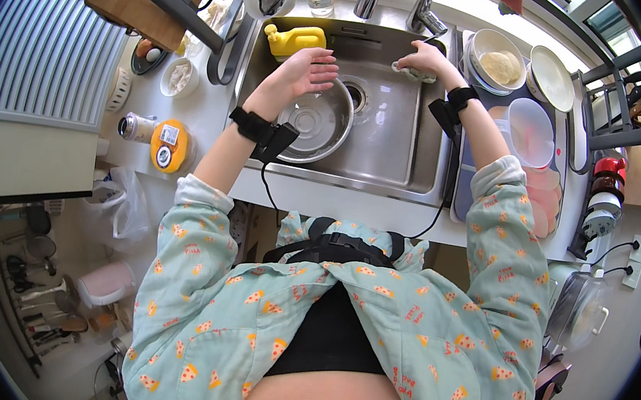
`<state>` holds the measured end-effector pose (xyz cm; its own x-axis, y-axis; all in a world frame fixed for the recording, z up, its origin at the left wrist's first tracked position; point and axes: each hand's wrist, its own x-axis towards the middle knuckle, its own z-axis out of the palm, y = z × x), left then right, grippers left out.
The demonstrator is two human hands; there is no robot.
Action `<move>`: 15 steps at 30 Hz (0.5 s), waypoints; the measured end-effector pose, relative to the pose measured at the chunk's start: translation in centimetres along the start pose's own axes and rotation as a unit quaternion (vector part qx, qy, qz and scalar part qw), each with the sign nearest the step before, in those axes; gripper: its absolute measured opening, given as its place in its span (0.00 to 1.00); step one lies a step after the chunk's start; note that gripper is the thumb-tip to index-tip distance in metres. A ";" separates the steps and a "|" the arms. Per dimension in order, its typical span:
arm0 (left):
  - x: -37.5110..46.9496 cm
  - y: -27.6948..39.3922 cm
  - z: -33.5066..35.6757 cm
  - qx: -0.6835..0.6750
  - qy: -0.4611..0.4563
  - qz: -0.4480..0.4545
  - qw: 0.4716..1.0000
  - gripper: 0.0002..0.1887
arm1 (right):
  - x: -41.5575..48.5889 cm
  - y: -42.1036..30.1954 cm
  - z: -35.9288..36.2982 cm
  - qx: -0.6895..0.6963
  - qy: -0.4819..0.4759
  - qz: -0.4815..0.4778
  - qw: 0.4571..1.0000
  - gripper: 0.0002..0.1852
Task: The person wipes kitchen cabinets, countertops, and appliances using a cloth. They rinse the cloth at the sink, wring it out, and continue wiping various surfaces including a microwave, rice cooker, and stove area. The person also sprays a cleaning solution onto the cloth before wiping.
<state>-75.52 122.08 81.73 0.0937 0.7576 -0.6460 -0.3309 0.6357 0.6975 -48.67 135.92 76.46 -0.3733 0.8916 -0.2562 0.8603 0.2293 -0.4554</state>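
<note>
My left hand (306,72) hovers over the left side of a stainless steel sink (399,144), fingers apart, holding nothing. Beneath it a round metal basin (319,124) sits beside the drain (356,95). Behind that hand, at the sink's back left, is a yellow plastic jug (296,40). At the back right, my right hand (429,60) has its fingers curled at a pale, crumpled cloth (418,75); part of the grip is hidden. Just above this hand is the chrome faucet (425,13), with a thin dark lever close to the fingers.
Right of the sink are stacked bowls with dough (498,66), a plate (551,78), a clear plastic container (529,134) and a dark mat (466,183). A white bowl (180,77), a bottle (138,127) and an orange-lidded tub (171,146) stand left. Rack legs (224,55) flank the sink.
</note>
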 end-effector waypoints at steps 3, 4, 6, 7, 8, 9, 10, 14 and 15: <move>2.9 0.4 1.1 0.065 -0.034 0.011 0.997 0.15 | -0.1 0.5 0.2 -0.032 0.050 -0.008 0.998 0.37; 4.0 0.6 1.8 0.076 -0.044 0.015 0.996 0.14 | -0.1 0.6 0.0 -0.024 0.055 -0.007 0.998 0.35; 6.1 0.8 2.9 0.072 -0.061 0.018 0.995 0.11 | -0.4 0.6 -0.4 -0.029 0.081 -0.028 0.996 0.34; 7.2 1.0 3.5 0.062 -0.071 0.020 0.995 0.10 | -0.5 0.6 -0.7 -0.034 0.092 -0.029 0.995 0.33; 8.2 1.0 4.0 0.048 -0.081 0.021 0.995 0.09 | -0.6 0.5 -0.9 -0.032 0.094 -0.027 0.995 0.32; 9.0 1.0 4.5 0.036 -0.092 0.022 0.995 0.08 | -0.6 0.6 -1.3 -0.049 0.072 -0.024 0.996 0.34; 9.8 0.9 5.0 0.018 -0.084 0.022 0.996 0.08 | -0.6 0.5 -1.5 -0.070 0.046 -0.019 0.996 0.37; 11.6 0.2 5.5 -0.014 -0.079 0.017 0.997 0.08 | -0.6 0.7 -2.2 -0.140 0.027 -0.038 0.989 0.36; 12.0 0.2 5.4 -0.010 -0.081 0.017 0.997 0.08 | -0.7 0.7 -2.3 -0.160 0.010 -0.029 0.987 0.35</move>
<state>-69.35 132.05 75.81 0.2325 0.7932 -0.5628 -0.3550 0.6080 0.7102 -47.00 136.32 78.27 -0.4202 0.8804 -0.2197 0.9048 0.3881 -0.1752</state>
